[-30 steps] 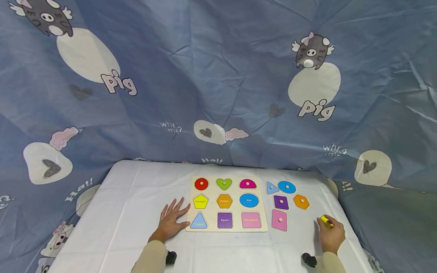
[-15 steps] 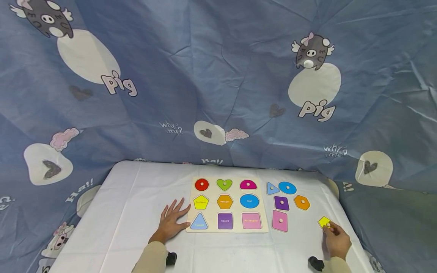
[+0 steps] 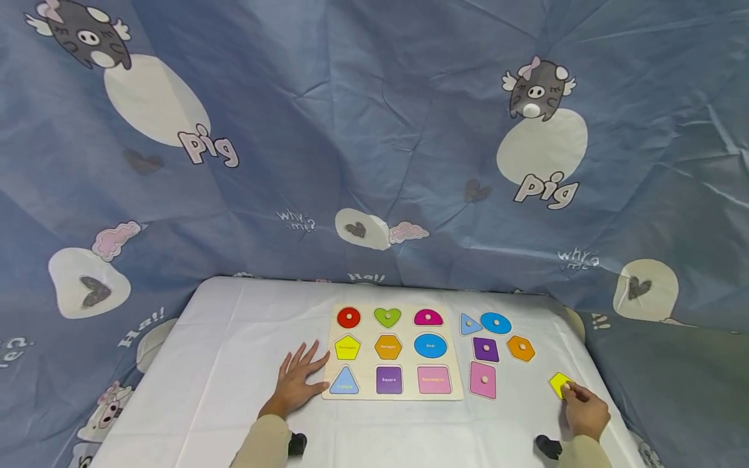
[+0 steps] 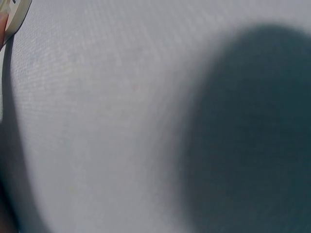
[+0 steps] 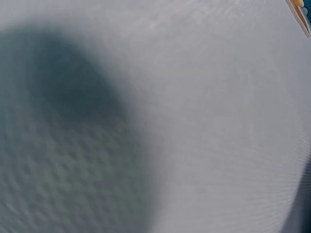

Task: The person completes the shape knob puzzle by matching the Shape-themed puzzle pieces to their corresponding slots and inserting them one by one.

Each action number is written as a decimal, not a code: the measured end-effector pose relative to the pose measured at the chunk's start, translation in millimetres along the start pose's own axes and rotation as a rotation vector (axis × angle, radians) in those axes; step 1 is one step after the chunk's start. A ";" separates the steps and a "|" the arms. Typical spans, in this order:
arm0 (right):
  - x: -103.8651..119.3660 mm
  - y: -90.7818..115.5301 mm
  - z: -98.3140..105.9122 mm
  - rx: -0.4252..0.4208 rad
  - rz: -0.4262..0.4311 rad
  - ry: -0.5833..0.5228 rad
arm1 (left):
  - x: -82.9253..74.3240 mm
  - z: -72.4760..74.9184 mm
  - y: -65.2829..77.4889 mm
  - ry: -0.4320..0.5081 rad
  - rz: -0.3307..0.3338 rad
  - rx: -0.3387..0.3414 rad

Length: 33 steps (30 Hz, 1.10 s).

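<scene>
A wooden shape puzzle board point(image 3: 409, 381) lies on the white cloth. My left hand point(image 3: 295, 383) is spread beside it, fingertips and thumb at its left edge; in the left wrist view a fingertip point(image 4: 2, 26) meets the board's corner point(image 4: 19, 17). Off to the right, my right hand point(image 3: 587, 413) pinches a yellow pentagon puzzle piece point(image 3: 558, 382) by its knob, the yellow face up. Red circle point(image 3: 345, 320), green heart point(image 3: 387, 320) and magenta half-circle point(image 3: 428, 320) pieces with knobs fill the board's top row. A printed pentagon point(image 3: 348, 349) shows in the middle row.
Loose knobbed pieces lie right of the board: a light blue triangle point(image 3: 469, 329), a blue oval point(image 3: 502, 320), a purple square point(image 3: 482, 357), an orange hexagon point(image 3: 521, 355) and a pink quadrilateral point(image 3: 482, 389). Blue patterned fabric point(image 3: 374, 162) hangs behind the table.
The right hand has moved slightly right and turned the yellow pentagon from a steep tilt to face up. The left hand stays at the board's edge.
</scene>
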State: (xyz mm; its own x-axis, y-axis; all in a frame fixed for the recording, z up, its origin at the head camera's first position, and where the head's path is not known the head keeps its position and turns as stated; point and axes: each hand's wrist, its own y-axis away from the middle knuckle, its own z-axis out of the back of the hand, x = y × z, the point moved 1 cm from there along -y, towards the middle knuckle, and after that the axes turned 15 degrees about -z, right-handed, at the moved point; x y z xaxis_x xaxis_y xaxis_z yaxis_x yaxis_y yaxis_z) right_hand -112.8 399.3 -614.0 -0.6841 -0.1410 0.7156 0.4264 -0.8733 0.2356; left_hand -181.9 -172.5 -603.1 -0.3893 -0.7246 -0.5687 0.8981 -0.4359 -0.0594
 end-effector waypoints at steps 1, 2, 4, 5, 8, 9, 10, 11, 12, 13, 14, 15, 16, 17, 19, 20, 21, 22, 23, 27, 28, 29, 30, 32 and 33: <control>0.5 0.2 0.2 0.004 -0.012 0.004 | 0.1 -0.6 0.1 -0.003 -0.001 0.000; 0.7 0.2 0.0 0.009 -0.019 0.001 | 0.1 -1.0 0.1 -0.004 -0.002 0.000; 1.0 1.1 -1.3 0.023 -0.039 -0.003 | 0.6 -1.4 0.5 -0.009 -0.004 -0.003; 1.3 2.0 -2.1 0.027 -0.045 -0.002 | 0.6 -1.3 0.6 -0.010 -0.005 -0.004; 1.5 5.5 -5.0 0.034 -0.058 -0.003 | 1.3 -1.4 0.6 -0.013 -0.006 -0.002; 1.7 7.0 -5.8 0.036 -0.056 -0.005 | 1.6 -1.4 0.6 -0.014 -0.006 -0.002; 2.0 8.7 -6.6 0.034 -0.049 -0.004 | 1.8 -1.6 0.4 -0.012 -0.004 -0.001; 2.3 10.4 -7.6 0.035 -0.042 0.001 | 1.9 -1.6 0.3 -0.010 -0.003 -0.002; 3.0 12.2 -8.7 0.037 -0.034 -0.003 | 1.9 -1.7 0.2 -0.008 -0.001 -0.001; 3.8 13.9 -9.9 0.039 -0.025 -0.007 | 1.6 -1.6 0.0 -0.006 0.001 -0.002; 4.6 15.7 -11.3 0.043 -0.019 -0.012 | 1.5 -1.7 -0.1 -0.002 0.002 -0.004; 5.4 17.3 -12.9 0.045 -0.016 -0.014 | 1.5 -1.9 -0.2 -0.004 0.002 -0.005; 6.2 18.9 -14.7 0.046 -0.015 -0.012 | 1.3 -2.2 -0.5 -0.003 0.003 -0.005; 6.9 20.4 -16.5 0.047 -0.012 -0.014 | 1.0 -2.2 -0.6 -0.002 0.003 -0.005; 6.8 23.9 -19.5 0.043 -0.004 -0.016 | 0.6 -2.9 -0.8 -0.002 0.000 -0.005; 6.8 25.9 -20.7 0.041 0.003 -0.012 | 0.6 -3.4 -0.8 -0.002 -0.002 -0.005; 6.5 27.6 -21.8 0.038 0.015 -0.012 | 0.3 -3.7 -0.8 -0.002 -0.002 -0.003; 6.5 29.6 -22.7 0.034 0.031 -0.014 | 0.0 -4.1 -0.8 -0.001 -0.003 0.000; 6.3 31.3 -23.8 0.030 0.047 -0.014 | 0.1 -4.2 -0.5 -0.002 -0.005 0.001; 8.5 39.6 -27.6 0.039 0.084 -0.015 | 0.6 -4.1 0.4 -0.004 -0.015 0.002; 9.5 41.6 -28.8 0.046 0.088 -0.017 | 0.9 -3.8 0.4 -0.003 -0.018 0.000; 10.6 43.5 -30.1 0.052 0.093 -0.020 | 1.1 -3.4 0.5 -0.002 -0.020 -0.002; 12.0 45.4 -31.3 0.062 0.097 -0.023 | 1.3 -3.1 0.4 -0.004 -0.021 -0.001; 14.2 48.9 -34.2 0.071 0.107 -0.026 | 2.1 -2.9 0.1 -0.007 -0.021 0.001; 15.1 50.4 -35.5 0.072 0.116 -0.027 | 2.5 -2.8 -0.1 -0.008 -0.021 0.003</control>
State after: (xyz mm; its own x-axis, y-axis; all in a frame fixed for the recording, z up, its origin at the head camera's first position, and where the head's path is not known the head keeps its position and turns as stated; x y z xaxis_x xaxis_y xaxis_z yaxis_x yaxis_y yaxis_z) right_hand -122.6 336.5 -614.7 -0.6118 -0.2258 0.7581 0.5439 -0.8159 0.1960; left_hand -182.4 -172.8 -606.8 -0.4095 -0.7199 -0.5604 0.8891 -0.4526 -0.0683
